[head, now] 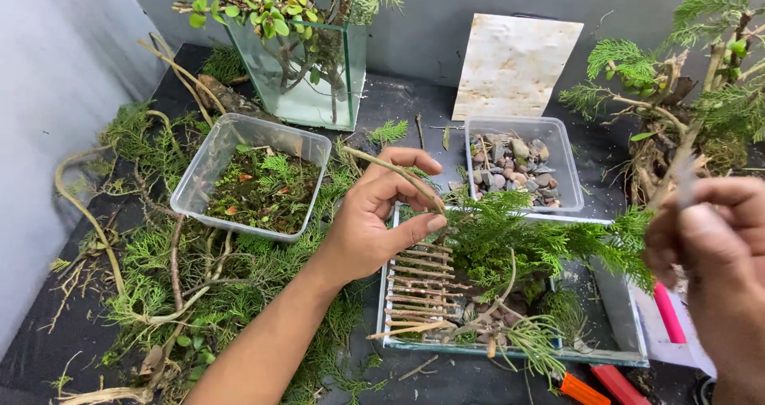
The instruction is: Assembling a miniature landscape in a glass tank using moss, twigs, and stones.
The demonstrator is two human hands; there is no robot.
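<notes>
My left hand (374, 218) pinches a thin woody stem of a feathery green conifer sprig (526, 242), holding it over a low rectangular glass tray (629, 325). Inside the tray lie a small fence of twigs (418, 289), small stones and green foliage. My right hand (713, 250) is close to the camera at the right edge, blurred, with fingers closed around something thin and pale that I cannot make out.
A clear plastic tub of moss and soil (255, 183) sits to the left. Another tub of pebbles (519, 164) stands behind the tray. A tall glass tank with a leafy plant (299, 62), a pale board (514, 66), scattered cuttings (159, 277), orange-handled tools (586, 389).
</notes>
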